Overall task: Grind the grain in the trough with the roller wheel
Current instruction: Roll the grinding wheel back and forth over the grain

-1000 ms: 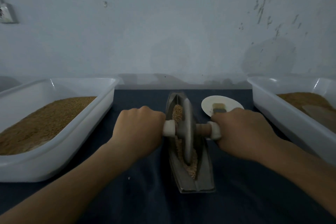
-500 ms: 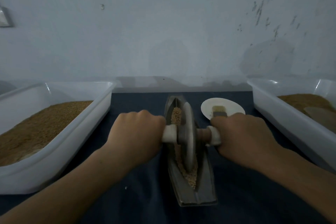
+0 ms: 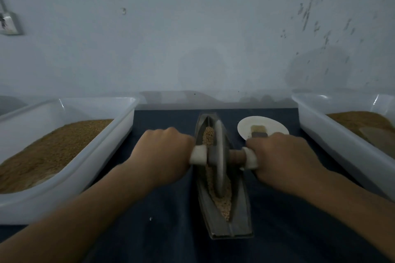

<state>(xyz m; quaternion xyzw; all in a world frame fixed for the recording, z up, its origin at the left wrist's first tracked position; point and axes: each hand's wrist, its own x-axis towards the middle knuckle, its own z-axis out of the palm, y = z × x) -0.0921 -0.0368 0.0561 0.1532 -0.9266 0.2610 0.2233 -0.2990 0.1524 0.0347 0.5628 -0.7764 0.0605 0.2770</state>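
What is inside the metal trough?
Tan grain lies along the trough, with the roller wheel standing in it. The wheel hides the grain beneath its rim.

1 head-worn wide view looks forward and down, close over the trough (image 3: 224, 209)

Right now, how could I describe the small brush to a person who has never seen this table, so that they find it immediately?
Start at the metal trough in the middle of the dark cloth, between the two big white tubs. Just right of its far end lies a small white plate, partly hidden behind the right hand. The brush lies on that plate: short pale bristles in a dark band, the only thing on it.
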